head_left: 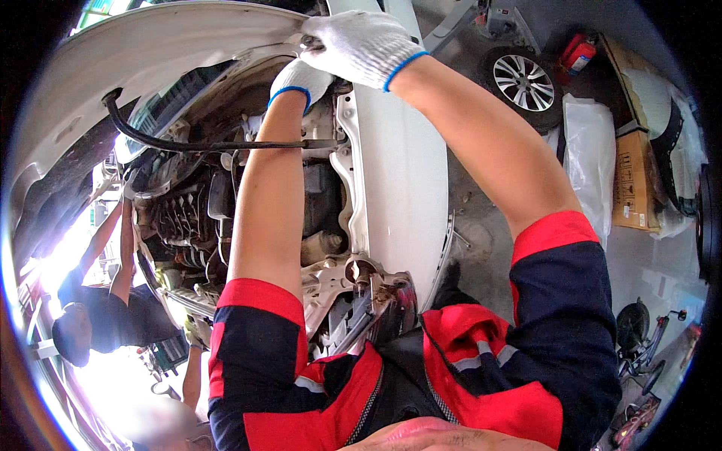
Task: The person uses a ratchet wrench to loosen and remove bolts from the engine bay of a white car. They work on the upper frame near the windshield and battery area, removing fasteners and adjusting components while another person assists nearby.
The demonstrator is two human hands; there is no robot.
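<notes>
Both my hands wear white knitted gloves with blue cuffs and meet at the rear corner of a raised white car hood (188, 37). My right hand (361, 46) is closed at the hood's edge, its fingertips pinched around a small dark part I cannot make out. Just below it, my left hand (302, 78) reaches in under the hood corner, its fingers hidden by the right hand and the bodywork. The white fender (398, 173) lies beneath my right wrist. A black hood strut (218, 146) runs from the hood to the fender edge, crossing by my left forearm.
The open engine bay (188, 218) shows hoses and metal parts. Another person (113, 316) reaches into it from the left, and a further person's arm (193, 372) shows below. Right of the car are a wheel (524, 83), a fire extinguisher (577, 56) and a cardboard box (633, 180).
</notes>
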